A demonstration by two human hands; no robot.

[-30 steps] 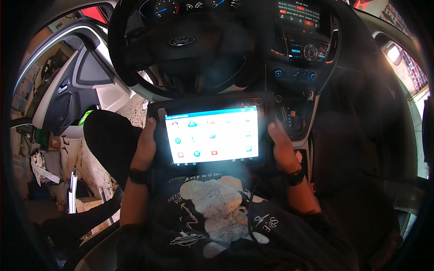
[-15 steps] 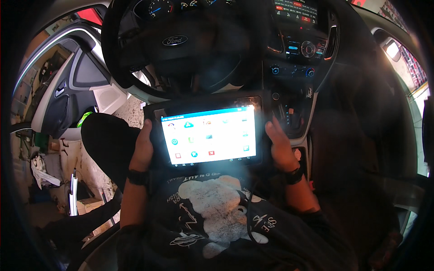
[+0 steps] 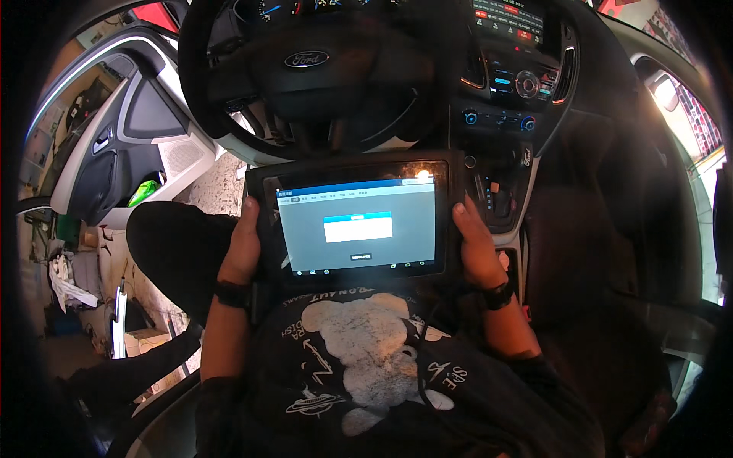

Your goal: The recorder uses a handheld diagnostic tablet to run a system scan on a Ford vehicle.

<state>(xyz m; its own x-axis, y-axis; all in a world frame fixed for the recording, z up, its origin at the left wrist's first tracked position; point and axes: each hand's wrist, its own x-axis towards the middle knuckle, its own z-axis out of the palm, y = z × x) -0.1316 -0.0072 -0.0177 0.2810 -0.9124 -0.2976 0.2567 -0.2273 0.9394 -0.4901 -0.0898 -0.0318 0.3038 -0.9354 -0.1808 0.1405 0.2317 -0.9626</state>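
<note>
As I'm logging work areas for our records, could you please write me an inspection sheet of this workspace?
Surface: no worktable seen; the tablet is held before the steering wheel, and any support under it is hidden.
Job's things: tablet, screen lit, a small white box mid-screen.
Clutter: a green item low in the door; a white cloth-like thing at far left.
Hands: left hand on the tablet's left edge, right hand on its right edge.
Cables: a thin dark cord over the shirt; its ends are unclear.
Surroundings: car interior, door open at left, lit display ahead to the right.
</note>
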